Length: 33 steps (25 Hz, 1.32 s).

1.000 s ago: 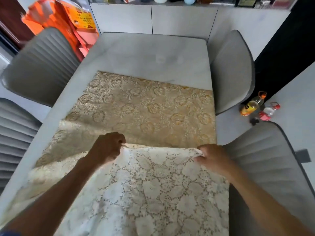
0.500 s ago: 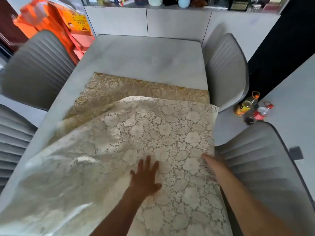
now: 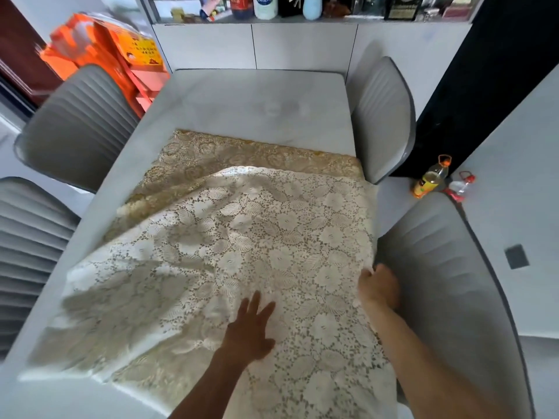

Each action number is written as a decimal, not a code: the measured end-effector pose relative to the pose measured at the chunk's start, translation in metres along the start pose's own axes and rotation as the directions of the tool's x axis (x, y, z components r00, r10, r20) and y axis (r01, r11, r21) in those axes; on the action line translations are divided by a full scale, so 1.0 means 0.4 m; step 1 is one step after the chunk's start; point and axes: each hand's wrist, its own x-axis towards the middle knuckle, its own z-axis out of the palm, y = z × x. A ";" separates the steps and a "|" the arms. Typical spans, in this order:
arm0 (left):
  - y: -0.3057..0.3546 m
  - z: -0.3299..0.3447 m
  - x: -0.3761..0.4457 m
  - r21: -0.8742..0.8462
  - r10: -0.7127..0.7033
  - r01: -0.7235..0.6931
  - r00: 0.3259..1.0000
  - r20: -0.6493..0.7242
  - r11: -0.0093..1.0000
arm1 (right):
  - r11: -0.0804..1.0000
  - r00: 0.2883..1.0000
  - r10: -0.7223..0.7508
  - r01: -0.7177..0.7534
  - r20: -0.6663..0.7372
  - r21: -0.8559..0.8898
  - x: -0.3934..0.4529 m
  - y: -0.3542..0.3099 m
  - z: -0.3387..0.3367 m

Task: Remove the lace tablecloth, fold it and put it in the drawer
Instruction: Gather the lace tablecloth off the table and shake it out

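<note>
The cream lace tablecloth (image 3: 242,237) lies folded over on the near half of the grey table (image 3: 257,104). Its golden lower layer (image 3: 230,155) shows past the far edge of the top layer. My left hand (image 3: 251,328) rests flat on the lace, fingers spread, near the front middle. At the right edge of the cloth, by the table side, is my right hand (image 3: 378,287); its fingers curl at the lace edge, and whether they grip it is unclear. No drawer front is open in view.
Four grey padded chairs surround the table, two left (image 3: 78,122) and two right (image 3: 384,116). Two bottles (image 3: 432,176) stand on the floor at the right. Orange boxes (image 3: 121,55) are stacked far left. A white cabinet (image 3: 302,43) with bottles on it stands behind the table.
Both hands pushed the lace's near edge away and laid it over the golden layer, then let go. The left hand now lies flat on top; the right hand moved to the right edge.
</note>
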 end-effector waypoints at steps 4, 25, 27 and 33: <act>-0.008 0.121 -0.154 0.029 -0.001 -0.003 0.992 0.130 1.000 | 0.991 0.981 -0.069 0.087 0.179 -0.100 -0.112 0.033 -0.038; -0.543 0.155 -0.668 0.153 -0.298 0.377 0.876 -0.378 0.914 | 0.718 0.904 0.044 -0.326 0.426 0.616 -0.743 0.302 0.026; -0.578 0.149 -0.692 -0.180 -0.575 0.547 0.763 -0.295 0.817 | 0.670 0.832 0.015 -0.420 0.554 0.613 -0.804 0.314 0.070; -0.423 0.494 -0.784 -0.818 -0.629 0.390 0.776 0.044 0.423 | 0.570 0.801 0.177 -0.557 0.572 0.604 -0.879 0.410 0.137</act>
